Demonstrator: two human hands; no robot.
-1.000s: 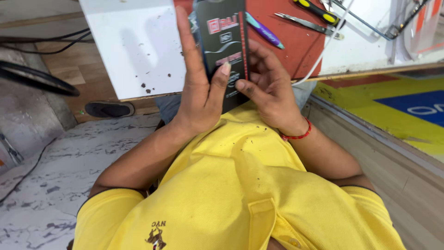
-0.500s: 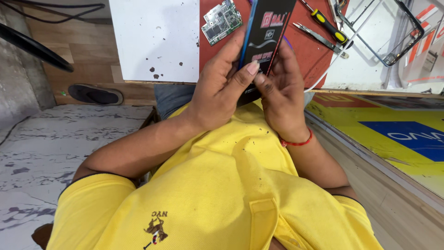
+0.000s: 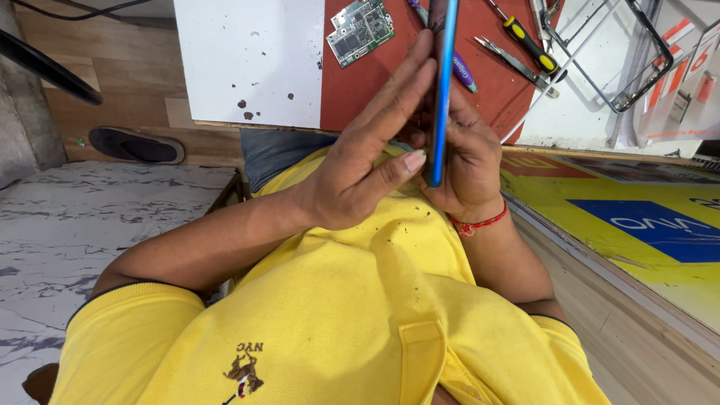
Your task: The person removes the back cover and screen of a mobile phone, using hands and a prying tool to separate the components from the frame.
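A blue-edged phone (image 3: 441,82) stands edge-on to the camera, held upright between both hands above my yellow shirt. My left hand (image 3: 367,161) lies flat against its left face, fingers stretched upward and thumb pressed at the lower edge. My right hand (image 3: 461,161), with a red thread at the wrist, cups the phone from the right side. The phone's faces are hidden from this angle.
On the red mat (image 3: 375,82) lie a green circuit board (image 3: 360,30), a purple pen (image 3: 459,71), tweezers (image 3: 517,66) and a yellow-handled screwdriver (image 3: 531,46). A black phone frame (image 3: 645,75) rests on the white top at right. A sandal (image 3: 135,145) lies on the floor.
The phone has turned from showing its printed back to being edge-on. My left hand has flattened against its side, and the view has shifted, bringing the circuit board into sight.
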